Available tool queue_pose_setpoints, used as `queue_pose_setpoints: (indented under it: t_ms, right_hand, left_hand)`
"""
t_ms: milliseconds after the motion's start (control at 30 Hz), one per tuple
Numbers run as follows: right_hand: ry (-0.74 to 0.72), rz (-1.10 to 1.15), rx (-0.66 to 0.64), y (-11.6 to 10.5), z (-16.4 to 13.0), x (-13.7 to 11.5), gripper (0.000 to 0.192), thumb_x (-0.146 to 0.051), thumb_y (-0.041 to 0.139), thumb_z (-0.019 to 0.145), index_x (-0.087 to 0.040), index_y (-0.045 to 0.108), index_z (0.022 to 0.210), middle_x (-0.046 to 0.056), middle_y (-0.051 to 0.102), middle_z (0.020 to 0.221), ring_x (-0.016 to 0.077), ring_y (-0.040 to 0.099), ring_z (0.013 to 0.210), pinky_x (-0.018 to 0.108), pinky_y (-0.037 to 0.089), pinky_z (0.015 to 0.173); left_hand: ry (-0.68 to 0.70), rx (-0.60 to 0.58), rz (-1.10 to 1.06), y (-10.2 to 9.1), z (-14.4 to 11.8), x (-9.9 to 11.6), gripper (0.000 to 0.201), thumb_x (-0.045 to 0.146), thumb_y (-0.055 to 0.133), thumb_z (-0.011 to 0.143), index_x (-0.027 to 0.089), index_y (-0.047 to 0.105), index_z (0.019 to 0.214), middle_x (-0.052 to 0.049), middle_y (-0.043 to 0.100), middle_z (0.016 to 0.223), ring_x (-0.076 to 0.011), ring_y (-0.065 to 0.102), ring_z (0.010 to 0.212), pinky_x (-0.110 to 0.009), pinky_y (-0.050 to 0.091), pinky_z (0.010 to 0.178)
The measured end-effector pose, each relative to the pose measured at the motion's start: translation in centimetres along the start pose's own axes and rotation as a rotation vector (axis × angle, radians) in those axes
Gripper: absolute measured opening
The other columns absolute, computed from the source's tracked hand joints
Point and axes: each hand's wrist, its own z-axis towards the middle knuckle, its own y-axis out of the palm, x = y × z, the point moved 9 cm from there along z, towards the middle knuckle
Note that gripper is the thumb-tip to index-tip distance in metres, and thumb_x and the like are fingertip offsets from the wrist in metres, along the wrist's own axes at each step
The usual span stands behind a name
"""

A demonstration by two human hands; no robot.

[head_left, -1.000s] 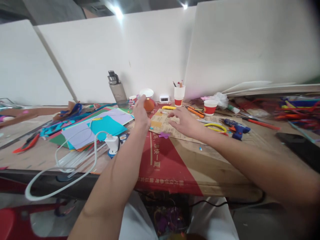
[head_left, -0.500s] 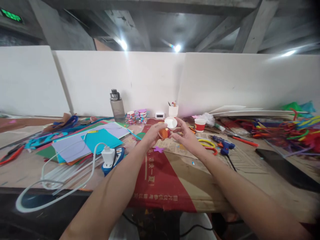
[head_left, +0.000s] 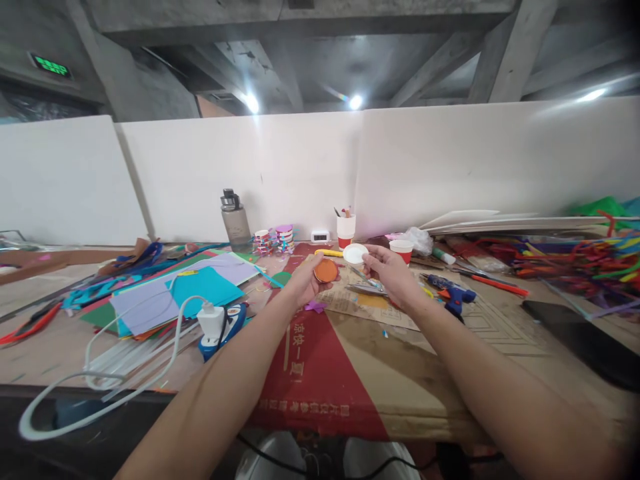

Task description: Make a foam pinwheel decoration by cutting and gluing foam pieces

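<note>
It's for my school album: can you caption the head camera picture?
Left hand holds a round orange piece, right hand a round white piece, above a cluttered table.

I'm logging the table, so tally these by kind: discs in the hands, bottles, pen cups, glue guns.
Discs: 2 (orange disc in left hand, white disc in right hand)
Bottles: 1
Pen cups: 1
Glue guns: 1
Total: 5

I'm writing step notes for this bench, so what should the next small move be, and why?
I'd suggest bringing the white round piece over to the orange round piece. The right hand holds the white one and the left hand the orange one; they appear side by side but apart, the orange face turned toward the camera.
</note>
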Motion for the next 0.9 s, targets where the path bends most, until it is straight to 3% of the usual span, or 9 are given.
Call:
queue_pose_setpoints:
  t_ms: [67,200,400,500,633,767,900]
  right_hand:
    - [0.049,-0.030,-0.060,0.5,-0.1,0.5,0.039,-0.034,0.073,0.071,-0.016,0.067,0.105,-0.004,0.058,0.065,0.0100,0.051,0.057,0.024,0.044,0.054]
    - [0.133,-0.160,-0.274,2.3,-0.8,1.4,0.033,-0.025,0.068,0.075,-0.018,0.070,0.107,-0.003,0.060,0.067,0.0103,0.052,0.058,0.023,0.045,0.056]
    - [0.151,-0.432,-0.899,6.7,-5.3,2.7,0.026,-0.028,0.063,0.082,-0.024,0.077,0.104,-0.001,0.068,0.080,0.0105,0.053,0.061,0.022,0.044,0.056]
    - [0.199,-0.521,-1.035,7.6,-7.2,3.3,0.026,-0.023,0.061,0.082,-0.022,0.078,0.101,0.000,0.068,0.075,0.0107,0.054,0.058,0.023,0.045,0.056]
    - [0.166,-0.659,-0.924,7.3,-6.5,3.4,0.030,-0.021,0.061,0.082,-0.021,0.077,0.107,0.000,0.067,0.071,0.0120,0.058,0.057,0.023,0.045,0.055]
    - [0.006,-0.667,-0.583,5.5,-3.3,2.3,0.024,-0.025,0.062,0.084,-0.021,0.075,0.104,-0.002,0.064,0.065,0.0119,0.058,0.055,0.023,0.046,0.054]
    - [-0.026,-0.394,-0.219,2.9,-0.9,1.8,0.024,-0.022,0.064,0.082,-0.020,0.070,0.106,0.003,0.068,0.081,0.0143,0.062,0.065,0.027,0.053,0.058]
  left_hand:
    - [0.023,0.027,-0.001,-0.5,0.2,0.1,0.023,0.023,0.073,0.080,0.014,0.063,0.099,-0.007,0.071,0.082,-0.0172,0.071,0.070,-0.023,0.054,0.054]
    - [0.091,0.054,0.032,-1.0,0.5,0.2,0.037,0.001,0.074,0.065,0.015,0.064,0.098,-0.004,0.071,0.085,-0.0137,0.067,0.067,-0.025,0.057,0.061]
    - [0.117,0.014,-0.076,-0.6,0.0,1.0,0.027,0.010,0.067,0.077,0.015,0.063,0.104,-0.009,0.073,0.089,-0.0211,0.072,0.082,-0.027,0.057,0.064]
    - [0.076,-0.006,-0.160,-0.2,-0.2,1.2,0.031,0.027,0.055,0.091,0.016,0.062,0.119,-0.013,0.073,0.092,-0.0228,0.073,0.083,-0.028,0.057,0.062]
    - [0.012,-0.013,-0.185,0.4,-0.3,0.8,0.040,0.029,0.043,0.097,0.016,0.056,0.133,-0.014,0.074,0.095,-0.0238,0.074,0.083,-0.028,0.057,0.061]
    - [0.021,-0.007,-0.137,0.7,-0.4,0.6,0.040,0.023,0.045,0.097,0.017,0.056,0.135,-0.012,0.073,0.096,-0.0208,0.072,0.082,-0.027,0.057,0.064]
    - [0.109,-0.051,-0.080,1.2,-0.7,0.9,0.038,0.027,0.055,0.094,0.021,0.061,0.131,-0.010,0.071,0.108,-0.0164,0.069,0.083,-0.030,0.058,0.073]
